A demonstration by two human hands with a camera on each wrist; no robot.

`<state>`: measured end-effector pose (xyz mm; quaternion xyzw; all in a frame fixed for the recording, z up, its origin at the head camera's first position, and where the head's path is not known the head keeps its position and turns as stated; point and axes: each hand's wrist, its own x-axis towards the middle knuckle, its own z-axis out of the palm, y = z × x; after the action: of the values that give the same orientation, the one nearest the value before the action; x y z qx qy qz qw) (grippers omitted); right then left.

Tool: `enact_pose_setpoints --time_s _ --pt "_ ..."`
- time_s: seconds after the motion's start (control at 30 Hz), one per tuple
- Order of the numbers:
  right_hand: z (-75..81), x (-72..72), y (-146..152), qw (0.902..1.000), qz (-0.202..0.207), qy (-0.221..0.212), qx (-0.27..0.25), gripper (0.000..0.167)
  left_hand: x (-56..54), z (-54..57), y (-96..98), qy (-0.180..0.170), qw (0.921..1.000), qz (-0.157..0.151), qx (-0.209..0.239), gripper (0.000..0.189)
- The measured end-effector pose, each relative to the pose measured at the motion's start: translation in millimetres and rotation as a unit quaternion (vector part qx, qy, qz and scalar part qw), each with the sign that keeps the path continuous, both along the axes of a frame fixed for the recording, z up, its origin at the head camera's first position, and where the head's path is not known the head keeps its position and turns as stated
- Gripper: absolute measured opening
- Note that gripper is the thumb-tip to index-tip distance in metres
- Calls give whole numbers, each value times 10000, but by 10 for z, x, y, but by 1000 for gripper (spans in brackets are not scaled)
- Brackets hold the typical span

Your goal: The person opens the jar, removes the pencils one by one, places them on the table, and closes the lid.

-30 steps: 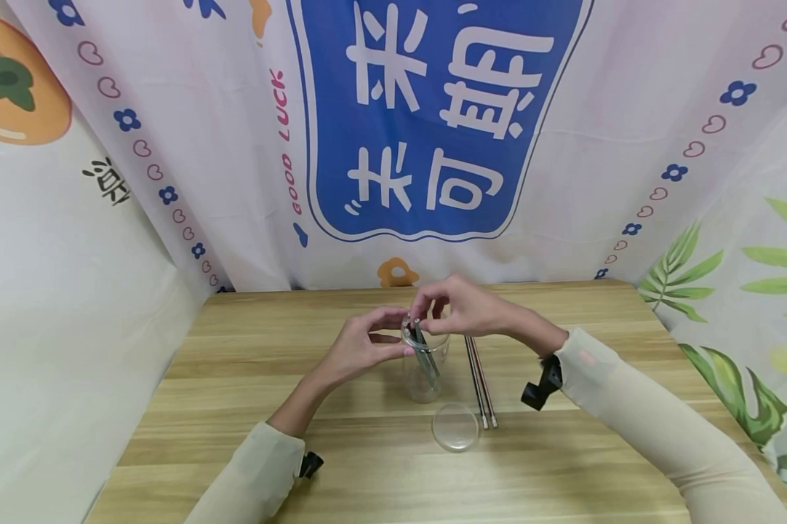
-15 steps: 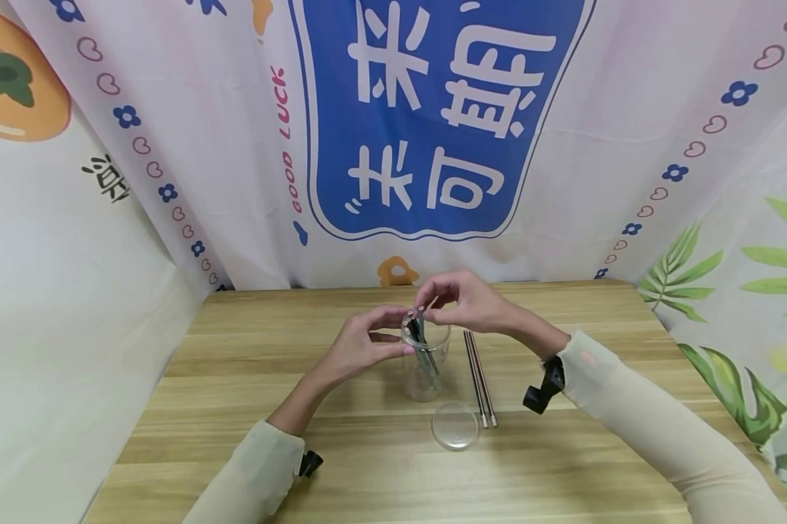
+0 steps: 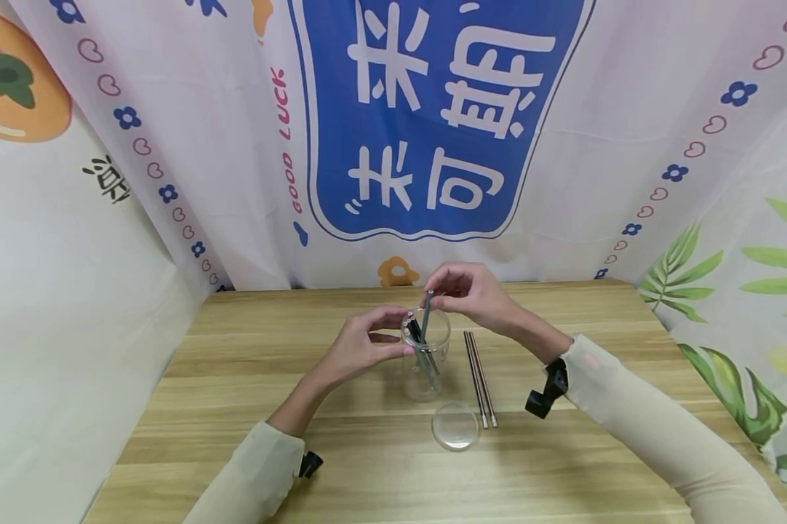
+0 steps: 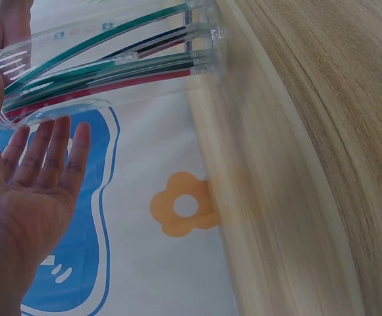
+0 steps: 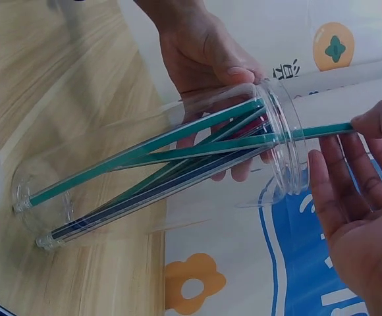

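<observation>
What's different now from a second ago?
The right hand has moved up and slightly rightward in the head view, drawing the green pencil it pinches higher out of the jar. Nothing was visibly let go. The left hand stays around the jar's rim; the lid and loose pencils haven't moved.

With both our forearms (image 3: 302, 405) angled inward, we grip with the left hand (image 3: 362, 340), its thumb (image 3: 393, 353) parted from the fingers (image 3: 382, 314). Our right hand (image 3: 473, 292) pinches between thumb and fingertips (image 3: 431, 282).
</observation>
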<state>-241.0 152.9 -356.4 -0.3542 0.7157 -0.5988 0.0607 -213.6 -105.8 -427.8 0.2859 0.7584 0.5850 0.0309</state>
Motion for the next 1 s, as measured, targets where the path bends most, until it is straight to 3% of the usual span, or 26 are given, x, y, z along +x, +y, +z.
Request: enact_pose_setpoints --time_s 0.13,0.47,0.7,1.0 --pt "16 6 23 9994 -162 -178 -241 14 2 -4 -4 0 10000 17 3 59" --pt "53 -9 70 9907 -100 -683 -1171 13 1 -20 -5 22 10000 32 48 59" --pt "72 -47 94 9713 -181 -1016 -2144 29 8 -10 1 48 10000 39 51 58" --pt "100 -72 164 9514 -277 -1327 -2767 27 5 -16 4 41 10000 67 23 59"
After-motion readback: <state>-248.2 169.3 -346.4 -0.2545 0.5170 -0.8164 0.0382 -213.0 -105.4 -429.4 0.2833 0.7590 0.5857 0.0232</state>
